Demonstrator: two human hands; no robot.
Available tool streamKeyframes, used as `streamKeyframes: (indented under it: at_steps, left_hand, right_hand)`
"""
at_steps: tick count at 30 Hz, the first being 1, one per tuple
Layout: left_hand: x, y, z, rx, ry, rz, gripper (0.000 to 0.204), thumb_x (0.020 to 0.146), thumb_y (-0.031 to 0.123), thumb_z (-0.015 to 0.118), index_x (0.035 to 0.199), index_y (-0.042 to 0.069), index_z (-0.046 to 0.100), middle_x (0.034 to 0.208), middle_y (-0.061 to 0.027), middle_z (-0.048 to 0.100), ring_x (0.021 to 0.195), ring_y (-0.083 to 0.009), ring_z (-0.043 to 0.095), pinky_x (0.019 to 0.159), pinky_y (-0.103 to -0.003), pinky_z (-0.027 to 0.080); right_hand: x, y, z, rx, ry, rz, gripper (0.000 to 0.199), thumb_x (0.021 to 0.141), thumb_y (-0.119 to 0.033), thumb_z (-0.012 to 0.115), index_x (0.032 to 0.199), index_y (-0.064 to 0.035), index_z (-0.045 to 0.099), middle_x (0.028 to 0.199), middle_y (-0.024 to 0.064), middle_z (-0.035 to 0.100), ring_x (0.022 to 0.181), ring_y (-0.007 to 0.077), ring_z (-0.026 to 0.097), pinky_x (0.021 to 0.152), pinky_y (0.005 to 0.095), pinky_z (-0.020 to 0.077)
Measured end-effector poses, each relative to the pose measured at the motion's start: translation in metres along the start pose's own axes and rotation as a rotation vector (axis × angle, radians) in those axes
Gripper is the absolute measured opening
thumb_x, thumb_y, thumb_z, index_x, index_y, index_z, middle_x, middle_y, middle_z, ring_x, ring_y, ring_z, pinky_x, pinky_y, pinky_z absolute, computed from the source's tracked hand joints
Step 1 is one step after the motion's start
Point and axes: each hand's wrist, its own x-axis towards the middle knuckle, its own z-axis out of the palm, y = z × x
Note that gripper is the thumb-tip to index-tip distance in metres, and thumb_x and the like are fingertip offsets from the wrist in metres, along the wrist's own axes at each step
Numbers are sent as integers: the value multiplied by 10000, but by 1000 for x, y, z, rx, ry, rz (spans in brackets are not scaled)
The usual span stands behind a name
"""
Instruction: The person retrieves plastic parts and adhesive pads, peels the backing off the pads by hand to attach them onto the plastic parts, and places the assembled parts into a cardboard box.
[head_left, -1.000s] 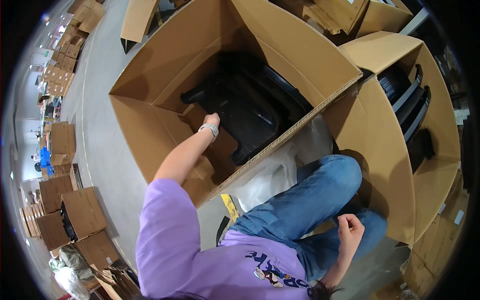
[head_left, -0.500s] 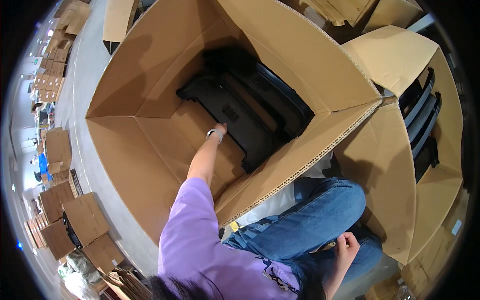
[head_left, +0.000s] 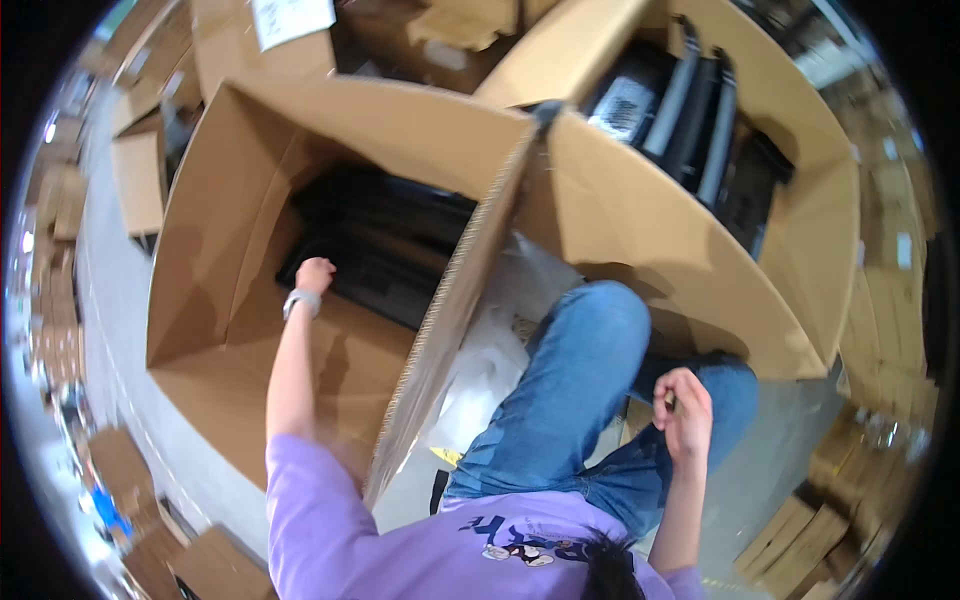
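Inside the large open cardboard box (head_left: pixel 330 395) at the left lie black moulded plastic panels (head_left: pixel 390 275), side by side and blurred by motion. My left hand (head_left: pixel 315 275), with a grey band on its wrist, is over the near left end of the nearest panel. Its fingers are curled in and no object shows in them; whether they touch the panel is unclear. My right hand (head_left: pixel 686 412) is raised over my right knee, fingers closed around something small and dark that I cannot make out.
To the right, a second open carton (head_left: pixel 680 240) holds black and grey long curved parts (head_left: pixel 690 110). White plastic sheeting (head_left: pixel 490 360) lies between that carton, the left box and my legs. Stacked boxes (head_left: pixel 885 290) line the right side; another carton (head_left: pixel 140 175) stands far left.
My view has swung right, so the box sits further left. My left hand has come off the panel's near middle edge to its left end. My right hand has risen.
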Motion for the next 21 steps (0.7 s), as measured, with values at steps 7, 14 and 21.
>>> streamKeyframes:
  at_steps: [7, 14, 21]
  left_hand:
    - [-121, 203, -164, -1030, 278, 381, 321, 950, 280, 530, 731, 49, 571, 480, 82, 349, 375, -21, 258, 351, -223, 159]
    - [-167, 466, -169, -736, -293, 850, 262, 930, 288, 551, 868, 51, 644, 549, 83, 402, 442, -3, 256, 406, -196, 181]
    - [-9, 654, -54, 442, 107, 716, 442, 914, 414, 550, 969, -13, 651, 570, -36, 490, 436, -100, 395, 398, -254, 306]
  right_hand:
    - [4, 4, -15, 60, -103, -25, 210, 980, -211, 457, 944, -41, 576, 699, 13, 530, 473, 50, 377, 418, 189, 268]
    - [19, 4, -25, 274, -214, -22, 163, 800, -45, 462, 953, -18, 512, 861, 73, 575, 607, 107, 506, 528, 243, 446]
    - [6, 5, -47, 272, -273, -30, 250, 922, -29, 452, 1162, -10, 519, 901, 60, 586, 665, 99, 536, 605, 244, 469]
